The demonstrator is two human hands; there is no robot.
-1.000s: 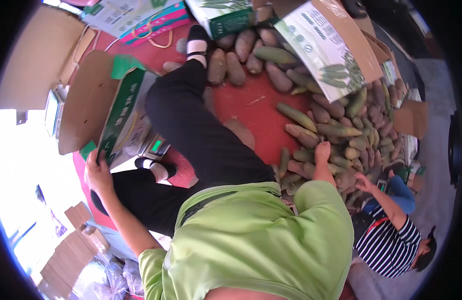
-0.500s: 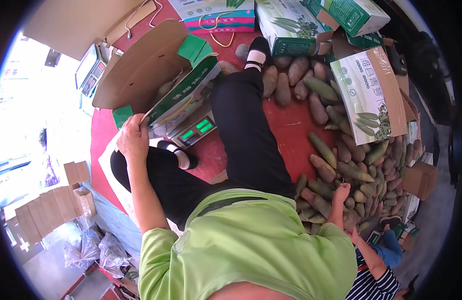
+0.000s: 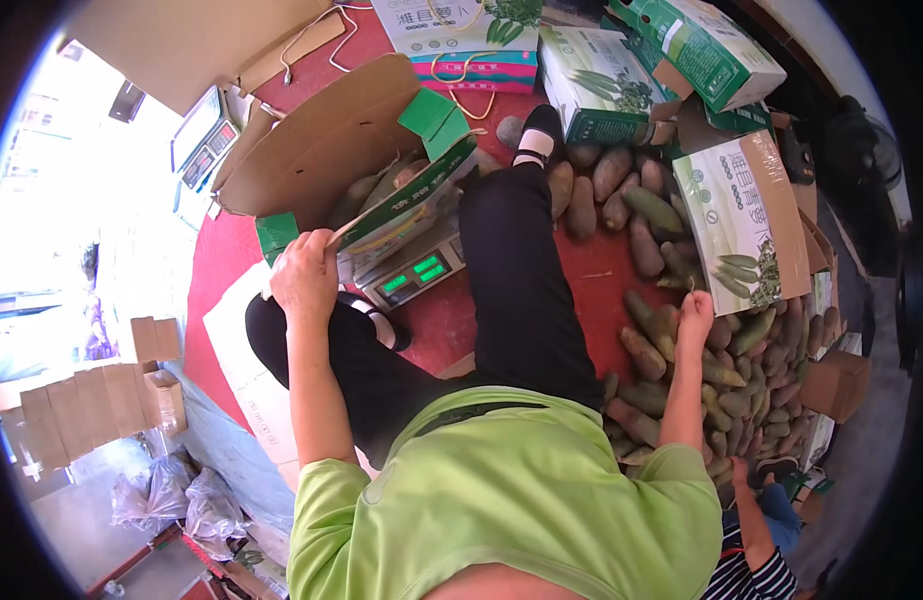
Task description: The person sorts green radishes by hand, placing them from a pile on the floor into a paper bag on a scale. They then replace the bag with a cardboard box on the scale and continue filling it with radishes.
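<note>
My left hand [image 3: 304,275] is closed on the near edge of an open cardboard box [image 3: 407,215] with green flaps. Several radishes [image 3: 367,190] lie inside it. Below the box a digital scale [image 3: 419,278] shows lit green digits. My right hand [image 3: 696,316] is closed in a fist over the pile of green radishes [image 3: 647,400], close to the near edge of a printed carton [image 3: 732,225]. A greenish radish [image 3: 666,326] lies right beside its fingers; I cannot tell what the fist holds.
Printed cartons [image 3: 597,85] and a pink-and-blue gift box [image 3: 472,75] stand at the back. Another scale [image 3: 204,140] is at left. My leg [image 3: 517,270] stretches between box and pile on the red surface [image 3: 597,275]. A co-worker in a striped shirt [image 3: 757,570] reaches toward the pile at lower right.
My right hand has moved up and away from me across the pile, toward the printed carton. My left hand keeps its grip on the box. The view has shifted slightly.
</note>
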